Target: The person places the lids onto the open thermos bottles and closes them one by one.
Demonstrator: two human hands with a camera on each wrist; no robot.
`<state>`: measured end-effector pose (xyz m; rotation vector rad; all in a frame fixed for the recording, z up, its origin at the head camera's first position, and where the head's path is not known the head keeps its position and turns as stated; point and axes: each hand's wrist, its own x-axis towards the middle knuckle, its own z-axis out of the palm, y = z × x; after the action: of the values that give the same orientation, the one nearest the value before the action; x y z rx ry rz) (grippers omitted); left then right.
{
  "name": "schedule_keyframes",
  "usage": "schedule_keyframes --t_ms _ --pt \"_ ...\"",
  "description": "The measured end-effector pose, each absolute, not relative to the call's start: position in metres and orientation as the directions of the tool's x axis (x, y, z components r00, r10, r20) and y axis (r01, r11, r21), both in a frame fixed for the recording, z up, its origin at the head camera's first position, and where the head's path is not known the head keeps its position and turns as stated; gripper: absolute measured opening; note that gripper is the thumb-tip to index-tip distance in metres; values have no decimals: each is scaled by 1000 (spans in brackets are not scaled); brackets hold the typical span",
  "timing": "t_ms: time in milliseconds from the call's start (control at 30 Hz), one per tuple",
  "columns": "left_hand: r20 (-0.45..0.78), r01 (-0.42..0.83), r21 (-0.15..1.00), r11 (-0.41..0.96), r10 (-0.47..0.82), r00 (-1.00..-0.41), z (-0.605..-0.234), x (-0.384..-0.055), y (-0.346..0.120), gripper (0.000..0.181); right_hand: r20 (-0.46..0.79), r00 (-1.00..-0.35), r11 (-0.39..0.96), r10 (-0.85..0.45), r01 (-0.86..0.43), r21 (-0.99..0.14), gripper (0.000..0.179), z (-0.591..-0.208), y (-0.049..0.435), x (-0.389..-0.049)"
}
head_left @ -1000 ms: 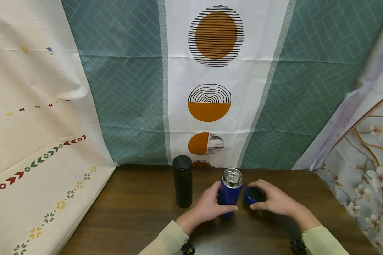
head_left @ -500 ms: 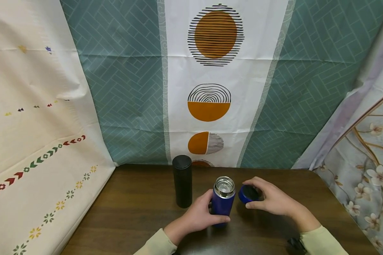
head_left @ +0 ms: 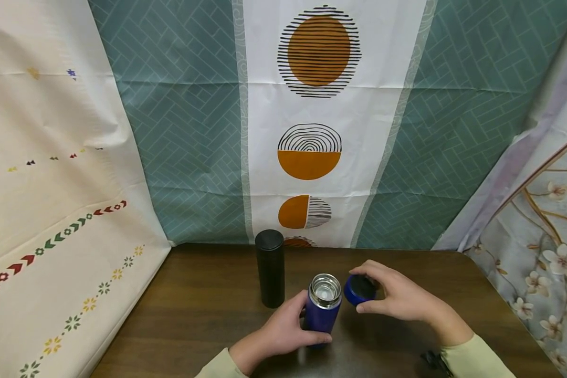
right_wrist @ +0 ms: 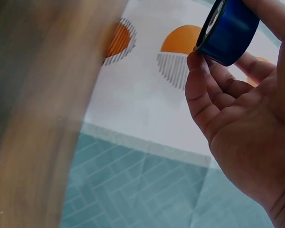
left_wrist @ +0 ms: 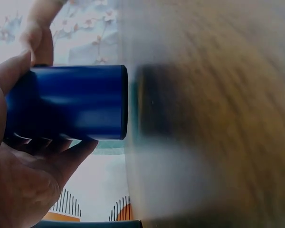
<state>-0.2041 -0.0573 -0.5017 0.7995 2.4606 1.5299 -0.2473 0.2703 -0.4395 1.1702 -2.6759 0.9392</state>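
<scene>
My left hand grips the blue thermos bottle, its thumb and fingers wrapped around the body. The bottle is uncapped, and its steel mouth faces up with a slight tilt. In the left wrist view the bottle's base hangs just off the table, whose surface reflects it. To the right of the mouth, my right hand pinches the blue lid by its sides, black top upward. The lid is in the air in the right wrist view, apart from the bottle.
A tall black bottle with its top on stands upright left of the blue one. The brown wooden table meets a teal and white patterned cloth at the back. Further cloths hang at both sides.
Both hands have moved left: the left one brings the bottle left and nearer to me, while the right one follows with the lid. The black bottle stays put.
</scene>
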Motion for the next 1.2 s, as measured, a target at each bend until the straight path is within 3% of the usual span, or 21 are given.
schedule_keyframes --t_ms 733,1200 --pt "169 386 864 323 536 -827 -505 -191 -76 77 300 -618 452 -727 -760 -467 63 -393 249 -241" --pt "190 404 866 294 554 -811 -505 -191 -78 79 231 -612 448 -756 -742 -500 63 -355 242 -243"
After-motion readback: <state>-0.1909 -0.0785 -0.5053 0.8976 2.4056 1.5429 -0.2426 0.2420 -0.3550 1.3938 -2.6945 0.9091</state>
